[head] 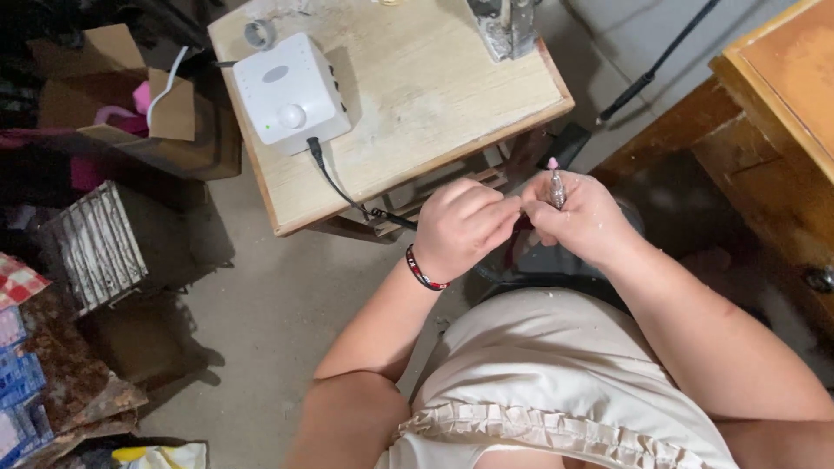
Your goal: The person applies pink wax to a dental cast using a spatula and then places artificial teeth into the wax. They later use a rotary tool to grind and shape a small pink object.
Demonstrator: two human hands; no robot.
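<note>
My right hand (580, 219) grips a slim metal rotary handpiece (556, 187) with a pink bit at its tip, pointing up. My left hand (465, 227) is curled into a loose fist, its fingertips held against the right hand beside the tool. A red and black band circles my left wrist. A black cable (343, 193) runs from a white control box (291, 91) on the small wooden table (434, 95) down toward my hands. Both hands hover in front of the table's near edge, above my lap.
An open cardboard box (122, 95) with pink items sits left of the table. A grey slatted block (95, 243) and patterned fabric lie at the far left. A wooden cabinet (773, 104) stands at the right. A roll of tape (260, 33) rests by the control box.
</note>
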